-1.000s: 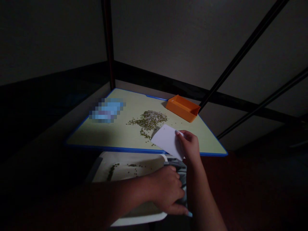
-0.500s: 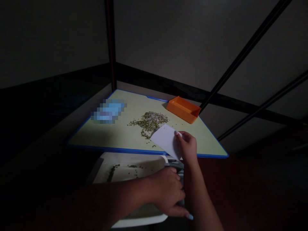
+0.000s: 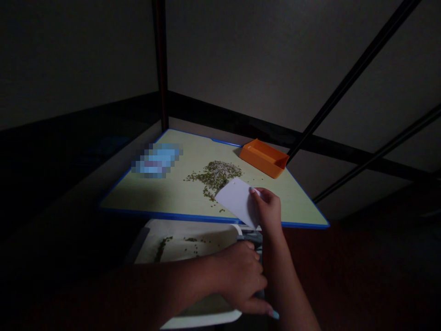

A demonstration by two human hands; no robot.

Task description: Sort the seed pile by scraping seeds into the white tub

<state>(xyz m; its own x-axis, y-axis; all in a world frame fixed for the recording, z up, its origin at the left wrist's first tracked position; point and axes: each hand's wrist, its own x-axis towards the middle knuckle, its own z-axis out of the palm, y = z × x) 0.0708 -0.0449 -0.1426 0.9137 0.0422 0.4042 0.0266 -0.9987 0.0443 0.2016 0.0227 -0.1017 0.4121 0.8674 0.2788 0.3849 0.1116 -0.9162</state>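
My right hand (image 3: 269, 209) pinches a white plastic scraper (image 3: 237, 200), a flat sheet with a small hole near its far corner. The scraper slants over the table's near edge, its left side beside a loose pile of small greenish seeds or beans (image 3: 220, 174) mixed with pale bits. Below that edge stands a white tub (image 3: 198, 227) with some of the same grains inside. My left hand (image 3: 244, 278) lies palm down over the tub's right side, fingers curled over the grey handle area and thumb stretched out. Its fingertips are partly hidden.
The pale table (image 3: 186, 147) has a blue rim. An orange open tray (image 3: 263, 158) sits at its back right, and a blurred blue item (image 3: 158, 160) lies at the left. Dark-framed wall panels (image 3: 234, 59) rise behind. The scene is dim.
Hardly anything differs: the view has shifted slightly, and both hands and the scraper keep nearly the same places.
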